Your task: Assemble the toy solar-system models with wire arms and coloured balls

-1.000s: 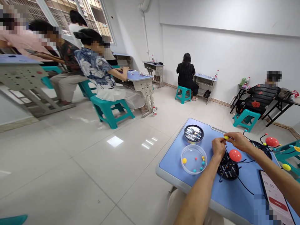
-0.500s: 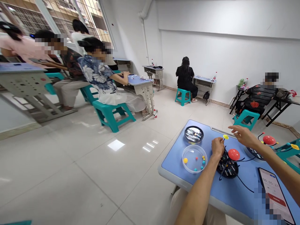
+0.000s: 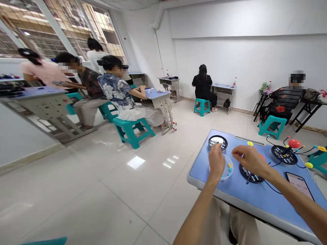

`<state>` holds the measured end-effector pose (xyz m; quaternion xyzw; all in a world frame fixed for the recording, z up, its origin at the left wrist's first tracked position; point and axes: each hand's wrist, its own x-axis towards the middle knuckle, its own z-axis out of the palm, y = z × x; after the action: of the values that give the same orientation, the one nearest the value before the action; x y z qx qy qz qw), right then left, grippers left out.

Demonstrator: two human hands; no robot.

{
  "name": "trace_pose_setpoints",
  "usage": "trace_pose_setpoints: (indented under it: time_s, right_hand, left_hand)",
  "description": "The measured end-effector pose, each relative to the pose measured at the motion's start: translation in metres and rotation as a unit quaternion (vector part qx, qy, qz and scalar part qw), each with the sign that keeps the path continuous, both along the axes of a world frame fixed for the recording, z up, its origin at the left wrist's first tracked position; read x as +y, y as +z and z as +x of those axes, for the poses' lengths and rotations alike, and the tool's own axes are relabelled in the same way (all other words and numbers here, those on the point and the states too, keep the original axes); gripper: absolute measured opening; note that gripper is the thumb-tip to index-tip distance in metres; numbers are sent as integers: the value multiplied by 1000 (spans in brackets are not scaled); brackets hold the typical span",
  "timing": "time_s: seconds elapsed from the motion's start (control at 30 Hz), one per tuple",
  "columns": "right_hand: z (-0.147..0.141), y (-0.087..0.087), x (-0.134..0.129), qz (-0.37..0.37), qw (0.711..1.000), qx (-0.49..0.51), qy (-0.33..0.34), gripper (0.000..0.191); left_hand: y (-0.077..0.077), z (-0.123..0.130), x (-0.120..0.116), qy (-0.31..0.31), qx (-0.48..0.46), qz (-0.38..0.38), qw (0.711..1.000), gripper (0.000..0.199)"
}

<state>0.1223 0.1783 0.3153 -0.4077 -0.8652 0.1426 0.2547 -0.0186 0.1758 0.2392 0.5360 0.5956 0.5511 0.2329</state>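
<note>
Yellow and teal beads [image 3: 229, 168] lay in a clear plastic dish [image 3: 232, 164] on the blue table [image 3: 200, 170]; light and smooth, they were liable to roll and called for a fingertip pinch. The left hand [image 3: 216, 162] was bunched narrowly above the dish, the right hand [image 3: 249, 160] curled over a black disc [image 3: 249, 175]. Whether either held anything could not be determined; the left hand hid most of the dish.
</note>
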Motion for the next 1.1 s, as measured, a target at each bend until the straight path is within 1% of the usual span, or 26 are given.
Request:
trace_pose_setpoints:
  time_s: [0.07,0.1,0.13,0.17,0.2,0.27,0.33,0.43,0.5,0.57,0.63,0.67,0.7,0.73,0.77,0.8,0.83,0.87,0.9,0.93,1.0,1.1]
  right_hand:
    - [-19,-25,3,-49,993,-90,50,22]
    - [-28,-36,5,-54,987,-138,69,25]
    - [-37,-45,6,-53,978,-182,86,32]
    - [-45,-52,7,-54,974,-197,97,37]
    - [-52,-57,8,-54,972,-207,102,39]
    - [-64,-64,7,-57,966,-227,110,30]
    - [-73,-66,6,-59,963,-239,107,20]
    - [-79,-65,3,-62,966,-235,87,12]
    - [-73,-59,1,-65,972,-212,71,9]
    - [-54,-46,-2,-62,981,-175,56,10]
    - [-20,-29,-6,-69,991,-109,40,16]
    - [1,-20,-10,-82,995,-56,30,19]
    - [24,-12,-13,-153,984,89,13,19]
    - [48,-6,-17,-214,950,227,0,19]
    - [72,-1,-20,-252,905,343,-10,20]
    - [94,1,-23,-277,858,431,-19,25]
    - [114,1,-25,-297,817,493,-31,29]
    - [131,-1,-27,-310,784,536,-44,28]
    - [146,-5,-28,-321,759,564,-58,28]
    - [157,-11,-29,-329,739,584,-72,27]
    - [173,-23,-30,-338,712,609,-94,27]
    - [184,-39,-32,-339,692,628,-113,27]
  left_hand:
    - [-15,-31,-23,34,24,35,999,43]
    - [-25,-43,-34,25,40,47,998,46]
    - [-35,-52,-42,2,54,50,997,54]
    - [-45,-57,-49,-26,63,45,997,62]
    - [-55,-61,-55,-58,66,31,996,70]
    - [-69,-63,-61,-107,64,-7,992,81]
    - [-76,-61,-62,-124,53,-30,990,84]
    - [-75,-60,-59,-117,45,-24,992,79]
    - [-67,-60,-59,-88,42,-15,995,72]
    - [-54,-58,-62,-32,37,-4,999,60]
    - [-34,-50,-70,21,28,16,999,46]
    - [-23,-42,-75,32,20,27,999,41]
    - [-12,-31,-80,23,5,40,999,36]
    - [-2,-18,-84,-7,-17,55,998,32]
    - [8,-2,-87,-66,-39,60,995,28]
    - [16,16,-88,-135,-60,56,987,27]
    - [23,36,-88,-198,-76,47,976,27]
    - [28,56,-86,-239,-77,41,967,29]
    - [30,76,-81,-263,-63,37,962,29]
    - [31,95,-75,-272,-44,32,961,31]
    - [28,128,-60,-302,1,11,953,39]
    - [17,162,-36,-314,41,-29,948,45]
